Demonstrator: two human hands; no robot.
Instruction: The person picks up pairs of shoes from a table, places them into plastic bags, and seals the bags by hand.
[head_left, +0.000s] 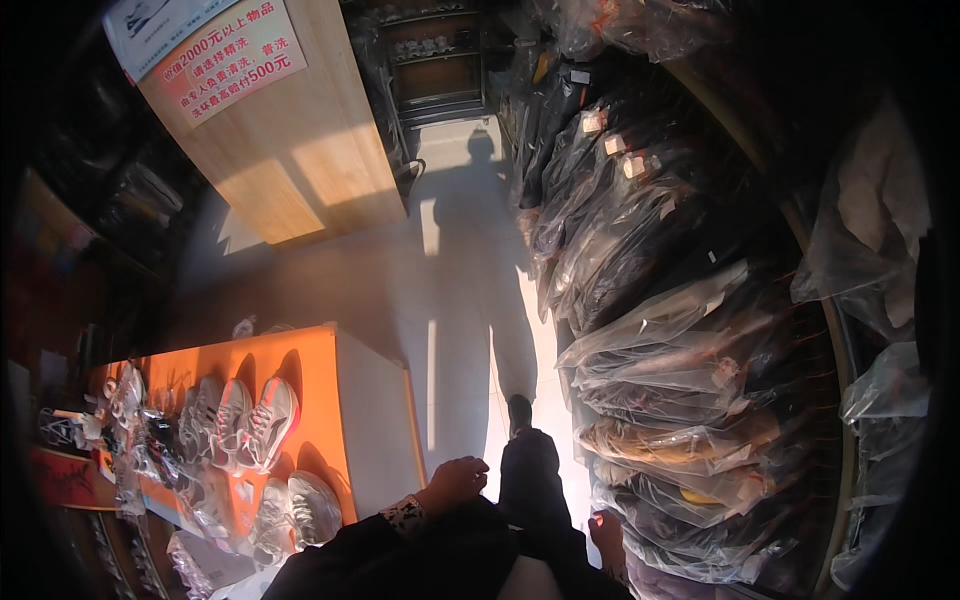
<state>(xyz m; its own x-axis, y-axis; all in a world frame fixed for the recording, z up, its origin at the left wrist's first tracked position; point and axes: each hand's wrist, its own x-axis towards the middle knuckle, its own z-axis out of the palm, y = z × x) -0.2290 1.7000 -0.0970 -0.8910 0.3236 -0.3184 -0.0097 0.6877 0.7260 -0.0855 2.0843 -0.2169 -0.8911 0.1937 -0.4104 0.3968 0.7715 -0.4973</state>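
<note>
My left hand (454, 480), with a black-and-white patterned cuff, hangs in front of my body beside the orange-topped counter (322, 375). Its fingers are curled, and nothing shows in them. Several pairs of pale sneakers (271, 412) stand on that counter, some with pink trim and some wrapped in clear plastic. Low on the other side, my right hand (606, 529) hangs near a long row of garments in clear plastic covers (675, 382). Its fingers look curled too, but the view is too dim and small to tell whether they hold anything.
A tiled floor aisle (457, 300) with my shadow on it runs ahead between the counter and the garments. A wooden counter (322, 157) bearing printed notices stands at the upper left. Dark shelves (439, 75) stand at the far end. A curved rail (817, 300) borders the garments.
</note>
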